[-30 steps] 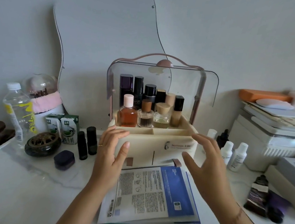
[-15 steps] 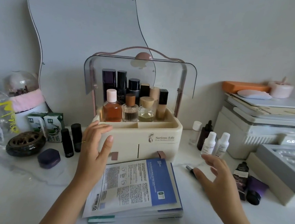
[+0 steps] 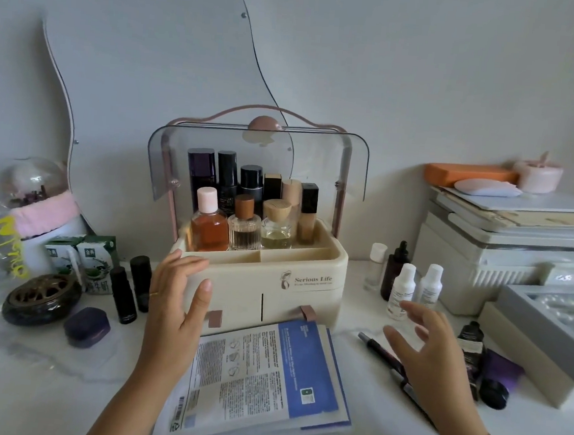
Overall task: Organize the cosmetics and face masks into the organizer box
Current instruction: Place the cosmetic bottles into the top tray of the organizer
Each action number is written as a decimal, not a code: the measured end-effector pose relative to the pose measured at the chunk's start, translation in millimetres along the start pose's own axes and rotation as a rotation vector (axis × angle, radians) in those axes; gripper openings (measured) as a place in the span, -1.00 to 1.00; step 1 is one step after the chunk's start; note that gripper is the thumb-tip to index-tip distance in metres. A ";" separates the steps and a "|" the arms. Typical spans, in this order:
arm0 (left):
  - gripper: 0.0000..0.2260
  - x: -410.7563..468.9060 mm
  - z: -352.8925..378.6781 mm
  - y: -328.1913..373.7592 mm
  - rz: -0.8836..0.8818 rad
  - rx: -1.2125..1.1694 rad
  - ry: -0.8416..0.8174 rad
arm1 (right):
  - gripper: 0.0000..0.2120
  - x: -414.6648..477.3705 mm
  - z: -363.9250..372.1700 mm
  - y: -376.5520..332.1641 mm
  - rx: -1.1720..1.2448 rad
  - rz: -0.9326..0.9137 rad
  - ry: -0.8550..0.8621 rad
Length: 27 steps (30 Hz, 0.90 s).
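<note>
Organizer box (image 3: 273, 285) sits dead center on the white table (image 3: 25, 385), cream body with its smoky clear lid (image 3: 317, 164) flipped up, top tray packed with upright bottles: an amber one with a pink cap (image 3: 209, 223) at the front left, dark ones behind. Stack of face masks (image 3: 259, 380) lies flat at 6 o'clock from the box, just touching the drawer front. Left hand (image 3: 175, 304) is spread open, fingers resting on the box's front left corner, not gripping anything. Right hand (image 3: 429, 355) hovers open and empty at about 4 o'clock from the box, above a dark pen-like stick (image 3: 376, 349) lying on the table. Two small white bottles (image 3: 414, 289) stand at 3 o'clock, next to a dark dropper bottle (image 3: 394, 270). Two black lipstick tubes (image 3: 132, 287) stand at 9 o'clock, just beside the left hand.
</note>
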<state>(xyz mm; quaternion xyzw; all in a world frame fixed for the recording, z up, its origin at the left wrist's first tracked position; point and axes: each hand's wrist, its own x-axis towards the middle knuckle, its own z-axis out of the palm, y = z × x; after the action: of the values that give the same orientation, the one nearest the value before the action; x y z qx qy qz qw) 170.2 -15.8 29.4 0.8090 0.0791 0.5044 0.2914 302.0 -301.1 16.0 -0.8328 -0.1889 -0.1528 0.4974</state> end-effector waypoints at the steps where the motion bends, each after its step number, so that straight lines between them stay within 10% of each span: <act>1: -0.56 0.4 0.5 -0.6 0.007 0.005 0.001 | -0.59 5.6 -2.1 2.8 0.003 0.005 0.032; 11: -0.52 -0.2 4.4 -3.7 0.044 0.041 0.025 | -0.53 80.0 8.6 17.2 -0.187 0.056 0.102; 19: -0.53 -0.7 4.3 -2.3 0.031 0.035 0.030 | -0.86 88.5 26.0 6.3 -0.331 0.291 -0.023; 27: -0.57 -0.1 6.0 -6.2 0.063 0.051 0.040 | -0.66 54.4 17.2 -98.1 0.167 -0.460 0.171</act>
<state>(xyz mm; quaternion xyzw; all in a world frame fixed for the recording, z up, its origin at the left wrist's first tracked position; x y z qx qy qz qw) 176.4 -13.1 24.0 0.8080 0.0724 0.5273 0.2529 305.3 -234.4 107.8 -0.7079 -0.3427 -0.3157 0.5308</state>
